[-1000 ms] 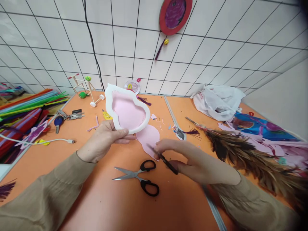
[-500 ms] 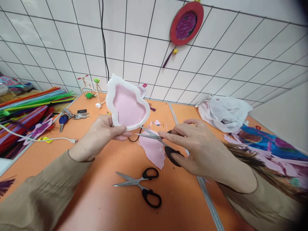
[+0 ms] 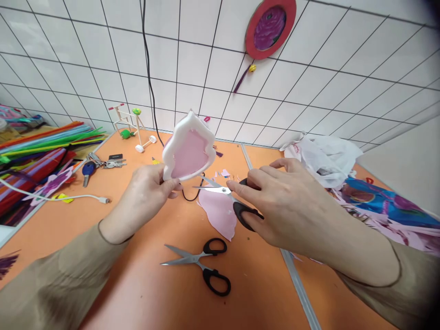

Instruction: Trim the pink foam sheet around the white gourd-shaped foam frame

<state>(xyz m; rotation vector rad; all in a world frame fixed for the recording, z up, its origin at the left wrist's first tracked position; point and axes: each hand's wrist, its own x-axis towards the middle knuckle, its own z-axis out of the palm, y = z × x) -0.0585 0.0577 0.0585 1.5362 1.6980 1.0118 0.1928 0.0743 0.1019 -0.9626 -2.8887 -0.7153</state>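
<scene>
Pinched at its lower left edge, a white wavy-edged frame with a pink centre is held up by my left hand. My right hand has its fingers through the black handles of a pair of scissors. Their blades are parted and point left, just below the lower edge of the frame. Beneath them on the table lies a pink wavy-cut sheet. A second pair of scissors rests spread apart nearer to me.
Pipe cleaners, keys and a white cable lie left on the orange table. A small stick tricycle stands at the back. At right are a white plastic bag and pink scraps.
My left hand has turned the frame, so it is seen more from the side and its tip has swung right. The scissors' blades have closed slightly.
</scene>
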